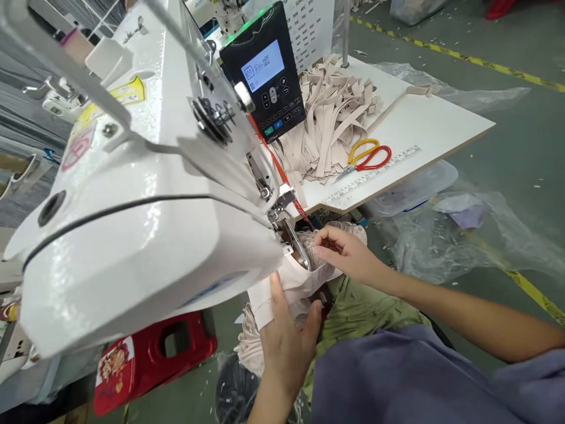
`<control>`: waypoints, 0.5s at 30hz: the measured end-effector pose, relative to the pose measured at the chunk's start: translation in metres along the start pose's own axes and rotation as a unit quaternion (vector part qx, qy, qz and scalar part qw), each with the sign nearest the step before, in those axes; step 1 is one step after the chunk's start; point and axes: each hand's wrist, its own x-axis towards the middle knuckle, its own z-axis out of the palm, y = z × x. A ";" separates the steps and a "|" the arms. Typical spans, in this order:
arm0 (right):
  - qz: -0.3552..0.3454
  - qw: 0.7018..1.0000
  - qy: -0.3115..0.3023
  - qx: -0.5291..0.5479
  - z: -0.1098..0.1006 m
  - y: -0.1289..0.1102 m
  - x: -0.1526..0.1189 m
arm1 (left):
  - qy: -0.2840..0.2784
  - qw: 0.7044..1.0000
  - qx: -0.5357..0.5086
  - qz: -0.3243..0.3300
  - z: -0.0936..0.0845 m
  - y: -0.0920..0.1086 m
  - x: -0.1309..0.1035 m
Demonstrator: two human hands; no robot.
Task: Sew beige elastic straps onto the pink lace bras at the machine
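Note:
A pale pink garment piece with lace point(304, 282) lies around the narrow arm of a white sewing machine point(132, 253), under the presser foot point(289, 235). My left hand point(286, 347) rests on its near left edge, index finger stretched forward and thumb spread apart. My right hand point(346, 253) is at the lace on the far side, thumb and fingertips drawn together. What sits between those fingertips is too small to make out. Red-orange thread point(304, 215) runs down beside the needle area, close to my right fingertips.
A black control panel point(265, 73) is fixed behind the machine head. On the white table point(441, 126) lie a heap of beige strips point(331, 118) and red-and-yellow-handled scissors point(364, 159). A red stool point(154, 359) stands lower left. Plastic sheeting point(436, 247) lies on the right.

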 end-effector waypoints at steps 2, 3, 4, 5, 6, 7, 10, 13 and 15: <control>-0.003 1.000 -0.001 0.005 0.000 0.000 -0.004 | 0.005 1.000 -0.009 -0.002 0.002 0.001 0.000; -0.012 1.000 0.001 0.005 0.000 0.000 -0.006 | 0.007 1.000 -0.013 -0.002 0.003 0.001 0.000; -0.021 1.000 0.003 0.003 0.000 0.000 -0.007 | 0.007 1.000 -0.016 -0.001 0.004 0.001 0.000; -0.030 1.000 0.007 0.000 0.000 0.000 -0.008 | 0.007 1.000 -0.019 0.000 0.004 0.001 0.000; -0.038 0.999 0.009 -0.002 -0.001 0.000 -0.009 | 0.006 1.000 -0.022 -0.001 0.005 0.001 0.000; -0.046 0.999 0.012 -0.003 -0.001 0.000 -0.010 | 0.006 1.000 -0.024 -0.002 0.006 0.000 0.000; -0.074 0.997 0.020 -0.020 -0.002 0.000 -0.011 | 0.011 1.000 -0.023 -0.008 0.008 0.000 -0.001; -0.103 0.993 0.021 -0.058 -0.001 0.001 -0.011 | -0.006 1.000 -0.018 -0.018 0.005 0.000 -0.002; -0.115 0.989 0.014 -0.092 0.002 0.001 -0.011 | -0.030 0.999 -0.021 -0.031 0.002 0.003 -0.001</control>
